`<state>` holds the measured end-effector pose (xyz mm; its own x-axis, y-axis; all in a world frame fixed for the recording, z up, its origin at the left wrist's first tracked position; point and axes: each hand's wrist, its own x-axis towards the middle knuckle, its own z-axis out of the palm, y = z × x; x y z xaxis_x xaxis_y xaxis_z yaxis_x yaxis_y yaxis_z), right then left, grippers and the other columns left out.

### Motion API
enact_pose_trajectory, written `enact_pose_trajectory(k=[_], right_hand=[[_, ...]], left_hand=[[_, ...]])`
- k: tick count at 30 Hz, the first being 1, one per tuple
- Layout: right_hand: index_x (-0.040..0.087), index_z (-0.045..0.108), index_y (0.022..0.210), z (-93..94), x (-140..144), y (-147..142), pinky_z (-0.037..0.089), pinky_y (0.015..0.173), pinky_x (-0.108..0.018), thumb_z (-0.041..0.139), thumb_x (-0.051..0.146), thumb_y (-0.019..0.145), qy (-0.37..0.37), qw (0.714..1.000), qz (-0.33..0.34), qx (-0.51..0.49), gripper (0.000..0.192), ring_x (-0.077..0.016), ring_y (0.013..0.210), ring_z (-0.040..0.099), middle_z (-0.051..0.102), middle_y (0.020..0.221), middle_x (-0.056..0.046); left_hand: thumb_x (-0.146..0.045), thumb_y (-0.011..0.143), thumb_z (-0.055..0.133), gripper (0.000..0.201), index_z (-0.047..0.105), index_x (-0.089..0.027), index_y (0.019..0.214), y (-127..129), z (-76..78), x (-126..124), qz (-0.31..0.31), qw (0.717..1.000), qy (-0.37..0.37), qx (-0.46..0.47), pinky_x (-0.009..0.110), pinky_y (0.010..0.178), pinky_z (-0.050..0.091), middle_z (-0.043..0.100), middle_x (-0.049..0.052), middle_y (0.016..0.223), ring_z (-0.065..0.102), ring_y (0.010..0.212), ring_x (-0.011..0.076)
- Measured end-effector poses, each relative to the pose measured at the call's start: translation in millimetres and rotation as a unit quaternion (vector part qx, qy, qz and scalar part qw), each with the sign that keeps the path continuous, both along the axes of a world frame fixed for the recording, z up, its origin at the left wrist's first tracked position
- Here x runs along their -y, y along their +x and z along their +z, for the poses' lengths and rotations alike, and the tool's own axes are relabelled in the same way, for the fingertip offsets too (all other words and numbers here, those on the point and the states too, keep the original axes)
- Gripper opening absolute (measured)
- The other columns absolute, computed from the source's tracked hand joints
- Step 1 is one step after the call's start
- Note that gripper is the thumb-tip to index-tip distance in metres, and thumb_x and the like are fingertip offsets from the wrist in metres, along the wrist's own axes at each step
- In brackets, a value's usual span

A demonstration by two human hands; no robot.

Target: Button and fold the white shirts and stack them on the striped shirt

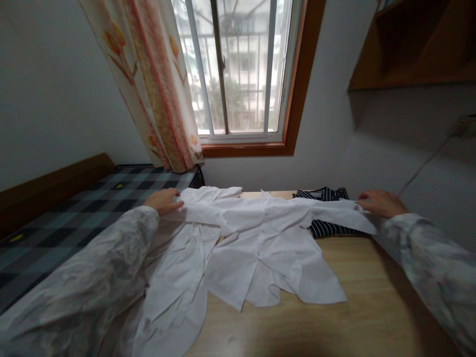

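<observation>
A white shirt (264, 238) is spread across the wooden table, its sleeves stretched out to both sides. My left hand (163, 201) pinches the end of the left sleeve, over another white garment (178, 282) that lies rumpled beneath. At the far right, my right hand (381, 202) grips the end of the other sleeve between thumb and fingers. Partly hidden under that sleeve is a black garment with white stripes (336, 228). The lower part of the shirt lies wrinkled on the table top.
The wooden table (297, 327) stands below a window (238, 74) with a brown frame. To the left is a bed with a checked cover (85, 208), near a floral curtain (148, 84). A wooden shelf (420, 54) and a cable (424, 163) are on the right wall.
</observation>
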<state>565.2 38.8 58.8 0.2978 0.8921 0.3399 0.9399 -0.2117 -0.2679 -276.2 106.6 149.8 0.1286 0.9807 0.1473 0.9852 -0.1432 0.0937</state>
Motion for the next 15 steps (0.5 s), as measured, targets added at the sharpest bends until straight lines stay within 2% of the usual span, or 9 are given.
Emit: enact_pose_trajectory(k=[1, 3, 6, 7, 9, 12, 15], right_hand=[[0.021, 0.077, 0.094, -1.1, -5.4, -16.2, 0.047, 0.100, -0.043, 0.067, 0.039, 0.086, -0.034, 0.998, 0.038, 0.038, 0.022, -0.0330, 0.105, 0.069, 0.079, 0.111, -0.014], [0.020, 0.077, 0.110, -1.9, -18.8, -57.7, 0.045, 0.105, -0.040, 0.059, 0.038, 0.095, -0.044, 0.992, 0.093, 0.071, 0.029, -0.0315, 0.114, 0.067, 0.077, 0.125, -0.014], [0.022, 0.075, 0.120, -3.5, -40.2, -128.2, 0.047, 0.103, -0.033, 0.058, 0.047, 0.101, -0.089, 0.981, 0.169, 0.039, 0.036, -0.0280, 0.114, 0.069, 0.077, 0.128, -0.011], [0.023, 0.074, 0.124, -5.1, -46.4, -149.9, 0.048, 0.102, -0.032, 0.059, 0.051, 0.102, -0.101, 0.976, 0.190, 0.031, 0.039, -0.0275, 0.116, 0.069, 0.076, 0.130, -0.011], [0.023, 0.072, 0.130, -10.0, -56.6, -185.8, 0.049, 0.099, -0.031, 0.062, 0.057, 0.099, -0.131, 0.971, 0.200, 0.020, 0.047, -0.0282, 0.115, 0.070, 0.076, 0.130, -0.011], [0.020, 0.067, 0.140, -18.5, -65.9, -217.6, 0.049, 0.097, -0.036, 0.072, 0.055, 0.090, -0.180, 0.969, 0.170, 0.017, 0.061, -0.0323, 0.114, 0.071, 0.076, 0.131, -0.015], [0.019, 0.076, 0.122, -22.4, -68.3, -228.8, 0.049, 0.092, -0.036, 0.076, 0.042, 0.084, -0.196, 0.966, 0.167, 0.018, 0.045, -0.0323, 0.108, 0.072, 0.078, 0.121, -0.017]], left_hand=[[-0.048, 0.077, 0.076, 0.032, 0.073, -0.024, 0.097, 14.3, -2.5, -5.9, -0.022, 0.999, 0.022, 0.032, 0.030, 0.088, 0.049, 0.077, 0.009, 0.109, 0.070, 0.102, 0.0301], [-0.054, 0.081, 0.074, 0.032, 0.074, -0.024, 0.093, 50.2, -11.6, -17.4, -0.049, 0.993, 0.028, 0.106, 0.029, 0.084, 0.049, 0.077, 0.008, 0.102, 0.071, 0.096, 0.0291], [-0.061, 0.075, 0.080, 0.039, 0.073, -0.023, 0.083, 112.6, -34.3, -30.7, -0.050, 0.979, -0.034, 0.196, 0.029, 0.076, 0.049, 0.075, 0.007, 0.084, 0.071, 0.082, 0.0271], [-0.061, 0.073, 0.083, 0.041, 0.073, -0.023, 0.083, 131.9, -43.3, -33.6, -0.042, 0.977, -0.068, 0.197, 0.029, 0.074, 0.049, 0.075, 0.006, 0.083, 0.072, 0.080, 0.0270], [-0.061, 0.072, 0.084, 0.042, 0.073, -0.023, 0.085, 162.7, -61.2, -37.6, -0.021, 0.980, -0.145, 0.137, 0.030, 0.076, 0.051, 0.077, 0.006, 0.083, 0.073, 0.084, 0.0280], [-0.059, 0.068, 0.088, 0.045, 0.075, -0.021, 0.088, 185.4, -81.9, -39.5, -0.020, 0.982, -0.155, 0.102, 0.034, 0.083, 0.052, 0.078, 0.009, 0.091, 0.073, 0.095, 0.0314], [-0.053, 0.065, 0.091, 0.043, 0.078, -0.021, 0.092, 188.0, -90.0, -37.0, -0.041, 0.986, -0.149, 0.069, 0.037, 0.088, 0.053, 0.078, 0.012, 0.099, 0.072, 0.102, 0.0338]])
